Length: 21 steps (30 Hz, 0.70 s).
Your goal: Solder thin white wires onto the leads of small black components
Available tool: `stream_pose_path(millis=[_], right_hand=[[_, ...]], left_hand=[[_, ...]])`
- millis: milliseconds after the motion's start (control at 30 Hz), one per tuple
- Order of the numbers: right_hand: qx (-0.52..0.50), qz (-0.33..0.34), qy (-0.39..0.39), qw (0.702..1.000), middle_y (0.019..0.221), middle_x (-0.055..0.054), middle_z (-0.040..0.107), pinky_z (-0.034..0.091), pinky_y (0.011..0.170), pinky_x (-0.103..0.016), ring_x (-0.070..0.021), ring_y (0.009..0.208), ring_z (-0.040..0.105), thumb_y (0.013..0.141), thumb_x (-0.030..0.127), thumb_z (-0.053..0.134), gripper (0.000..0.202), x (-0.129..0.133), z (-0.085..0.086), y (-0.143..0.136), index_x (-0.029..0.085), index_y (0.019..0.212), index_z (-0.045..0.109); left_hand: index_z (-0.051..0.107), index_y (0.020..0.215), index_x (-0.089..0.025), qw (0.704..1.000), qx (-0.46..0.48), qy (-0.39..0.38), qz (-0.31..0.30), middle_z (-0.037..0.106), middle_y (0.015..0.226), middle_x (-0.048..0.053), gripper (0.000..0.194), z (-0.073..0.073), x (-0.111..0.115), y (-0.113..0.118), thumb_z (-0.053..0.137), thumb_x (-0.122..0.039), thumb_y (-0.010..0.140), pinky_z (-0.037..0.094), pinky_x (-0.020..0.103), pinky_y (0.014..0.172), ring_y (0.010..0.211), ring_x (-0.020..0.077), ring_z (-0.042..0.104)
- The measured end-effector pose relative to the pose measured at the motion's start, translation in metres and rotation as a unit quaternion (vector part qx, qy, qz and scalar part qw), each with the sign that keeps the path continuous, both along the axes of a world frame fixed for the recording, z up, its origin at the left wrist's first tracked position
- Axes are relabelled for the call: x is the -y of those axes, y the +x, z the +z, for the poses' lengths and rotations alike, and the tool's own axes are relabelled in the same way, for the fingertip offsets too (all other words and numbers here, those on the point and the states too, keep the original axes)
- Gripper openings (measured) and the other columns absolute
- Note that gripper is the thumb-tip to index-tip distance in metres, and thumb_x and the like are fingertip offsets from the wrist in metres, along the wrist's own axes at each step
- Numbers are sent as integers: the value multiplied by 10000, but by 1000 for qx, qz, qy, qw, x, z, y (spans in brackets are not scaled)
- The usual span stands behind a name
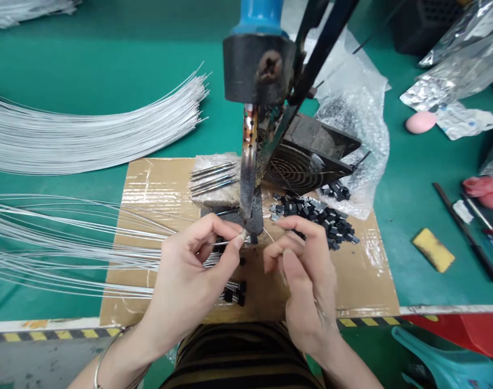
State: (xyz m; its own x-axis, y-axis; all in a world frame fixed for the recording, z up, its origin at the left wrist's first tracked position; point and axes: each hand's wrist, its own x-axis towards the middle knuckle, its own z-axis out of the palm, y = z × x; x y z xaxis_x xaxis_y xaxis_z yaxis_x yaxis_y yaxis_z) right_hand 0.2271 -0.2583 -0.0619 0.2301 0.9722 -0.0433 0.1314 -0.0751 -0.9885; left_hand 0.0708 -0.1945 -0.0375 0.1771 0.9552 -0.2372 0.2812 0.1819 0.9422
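Observation:
My left hand (201,270) pinches the end of a thin grey wire between thumb and forefinger, just below the tip of a soldering iron (247,183). Curled fingers of my right hand (305,275) are beside it, with a thin strand of solder (267,234) reaching toward the iron tip. A pile of small black connectors (323,219) lies behind my right hand. Under my left hand, wires with black ends (234,293) rest on the cardboard (368,270). The exact joint at the iron tip is partly hidden by my left fingertips.
A large bundle of grey wires (96,140) lies at the back left, with looser wires (68,243) nearer. A black fan (307,162) stands behind the iron's stand. Bubble wrap (360,129), a yellow sponge (433,249) and a black rod (467,232) are on the right.

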Motion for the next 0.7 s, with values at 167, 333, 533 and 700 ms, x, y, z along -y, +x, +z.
stream_pose_path(millis=[167,333,533,700], right_hand=[[72,20,2,997,789,34,468,378,635,-308,-138,663,458,1060,182,473,221,-4,5,8,244,848,470],[116,21,62,991,983,-34,627,447,788,-325,-172,912,612,1017,120,507,154,-11,9,9,220,904,540],[172,64,18,983,665,25,539,390,608,-318,-140,596,508,1067,198,426,316,-10,11,14,228,775,542],[135,64,-38,988,597,66,538,380,495,-261,-97,484,489,1057,298,579,294,-10,14,14,239,774,528]], left_hand=[[721,828,-211,1000,-20,19,7,783,868,-10,86,2,-2,0,739,-172,903,533,204,651,729,120,692],[712,830,-212,999,-23,32,5,751,826,-31,97,3,-5,2,731,-148,901,521,179,639,695,94,661],[694,820,-212,998,-38,40,16,729,813,-38,110,2,-5,3,725,-151,907,505,190,626,693,96,649],[683,802,-209,998,-39,41,23,727,794,-31,115,3,-6,4,730,-154,891,513,202,615,678,108,654]])
